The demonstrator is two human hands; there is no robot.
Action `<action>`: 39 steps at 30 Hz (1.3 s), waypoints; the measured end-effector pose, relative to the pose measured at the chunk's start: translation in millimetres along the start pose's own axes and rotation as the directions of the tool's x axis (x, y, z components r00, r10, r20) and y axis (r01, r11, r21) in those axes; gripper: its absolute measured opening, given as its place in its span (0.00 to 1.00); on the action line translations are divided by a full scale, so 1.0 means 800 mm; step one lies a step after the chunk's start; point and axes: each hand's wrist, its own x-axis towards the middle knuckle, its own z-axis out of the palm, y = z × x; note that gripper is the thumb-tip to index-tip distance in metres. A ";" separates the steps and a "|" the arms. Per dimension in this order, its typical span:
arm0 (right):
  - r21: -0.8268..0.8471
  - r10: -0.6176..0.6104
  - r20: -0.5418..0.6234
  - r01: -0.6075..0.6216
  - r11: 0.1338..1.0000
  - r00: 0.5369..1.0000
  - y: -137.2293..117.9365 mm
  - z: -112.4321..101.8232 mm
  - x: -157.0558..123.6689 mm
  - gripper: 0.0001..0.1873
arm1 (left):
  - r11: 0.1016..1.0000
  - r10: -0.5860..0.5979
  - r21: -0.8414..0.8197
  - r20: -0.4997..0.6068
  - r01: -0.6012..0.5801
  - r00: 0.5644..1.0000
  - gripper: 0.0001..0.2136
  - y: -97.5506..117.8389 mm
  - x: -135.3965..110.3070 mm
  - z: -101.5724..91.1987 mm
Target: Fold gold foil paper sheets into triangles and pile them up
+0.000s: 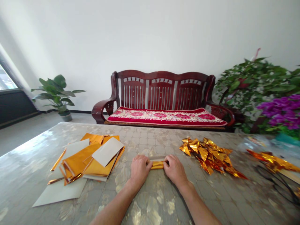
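Between my two hands, low over the middle of the table, is a small strip of gold foil paper [157, 164] with a pale edge along its far side. My left hand [140, 167] has its fingers closed on the strip's left end. Its right end is pinched by my right hand [174, 168]. The fingertips curl under, so part of the paper is hidden. To the left lies a loose pile of gold and white paper sheets [93, 157]. On the right is a heap of shiny folded gold foil pieces [207, 153].
The patterned table [150, 200] fills the foreground. At its right lie more gold foil [276, 161], clear plastic wrapping [255, 143] and a black cord or frame [274, 179]. Beyond stand a wooden bench [161, 89], a potted plant [58, 92] and purple flowers [282, 111].
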 end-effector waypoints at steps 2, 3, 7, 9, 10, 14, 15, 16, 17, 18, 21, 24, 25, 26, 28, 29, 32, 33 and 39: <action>0.004 0.004 -0.001 -0.004 1.000 1.000 0.000 0.001 0.000 0.07 | 1.000 -0.001 0.005 0.000 0.001 1.000 0.10 0.000 0.000 0.000; 0.008 0.006 -0.001 -0.006 1.000 1.000 0.001 0.001 0.000 0.07 | 1.000 -0.001 0.006 -0.001 0.001 1.000 0.10 0.000 0.000 0.001; 0.023 0.000 -0.016 0.000 1.000 1.000 0.001 0.005 0.000 0.07 | 1.000 0.005 0.003 -0.001 -0.005 1.000 0.10 0.000 0.001 0.001; 0.021 0.000 -0.020 0.000 1.000 1.000 0.002 0.007 0.001 0.07 | 1.000 0.010 0.004 -0.001 -0.009 1.000 0.10 0.000 0.001 0.001; 0.020 0.004 -0.021 -0.003 1.000 1.000 0.002 0.007 0.001 0.07 | 1.000 0.011 0.008 -0.004 -0.010 1.000 0.10 0.001 0.001 0.001; 0.014 0.018 -0.026 -0.018 1.000 0.999 0.003 0.010 0.003 0.07 | 0.999 0.007 0.032 -0.016 -0.007 1.000 0.10 0.002 0.001 0.001; 0.013 0.018 -0.028 -0.017 1.000 0.999 0.003 0.010 0.003 0.07 | 0.999 0.005 0.040 -0.015 -0.004 1.000 0.10 0.002 0.001 0.001; 0.013 0.017 -0.030 -0.016 1.000 0.999 0.003 0.010 0.003 0.07 | 0.999 0.002 0.047 -0.014 -0.001 1.000 0.09 0.002 0.000 0.001; 0.013 0.017 -0.032 -0.017 1.000 0.999 0.003 0.010 0.003 0.07 | 0.999 -0.002 0.054 -0.015 0.002 1.000 0.09 0.002 0.000 0.001; 0.015 0.019 -0.032 -0.018 1.000 0.999 0.003 0.010 0.003 0.07 | 0.998 -0.006 0.062 -0.017 0.007 1.000 0.09 0.002 -0.001 0.001; 0.016 0.022 -0.029 -0.022 1.000 0.999 0.002 0.010 0.003 0.07 | 0.995 -0.011 0.095 -0.024 0.013 1.000 0.10 0.002 -0.002 0.002; 0.009 0.023 -0.027 -0.023 1.000 0.999 0.002 0.010 0.003 0.07 | 0.991 -0.007 0.133 -0.026 0.010 1.000 0.11 0.002 -0.002 0.001; 0.008 0.023 -0.026 -0.023 1.000 0.999 0.002 0.010 0.003 0.07 | 0.990 -0.006 0.140 -0.024 0.009 1.000 0.11 0.003 -0.002 0.001; 0.007 0.024 -0.025 -0.024 1.000 0.999 0.002 0.010 0.003 0.07 | 0.989 -0.007 0.144 -0.022 0.010 1.000 0.11 0.003 -0.002 0.001; 0.007 0.027 -0.024 -0.027 1.000 0.999 0.001 0.010 0.004 0.07 | 0.989 -0.011 0.148 -0.017 0.014 1.000 0.11 0.004 -0.002 0.000; 0.007 0.027 -0.025 -0.027 1.000 0.999 0.001 0.009 0.004 0.07 | 0.988 -0.015 0.151 -0.015 0.017 1.000 0.11 0.004 -0.002 0.000; 0.007 0.027 -0.028 -0.027 1.000 0.999 0.000 0.009 0.004 0.07 | 0.986 -0.023 0.167 -0.006 0.024 1.000 0.10 0.004 -0.002 -0.001; 0.010 0.027 -0.027 -0.027 1.000 0.999 0.000 0.008 0.003 0.07 | 0.985 -0.027 0.170 -0.002 0.027 1.000 0.09 0.005 -0.003 -0.002; 0.013 0.028 -0.027 -0.027 1.000 0.999 0.000 0.009 0.003 0.07 | 0.987 -0.017 0.160 -0.044 0.023 0.999 0.06 0.009 -0.004 -0.006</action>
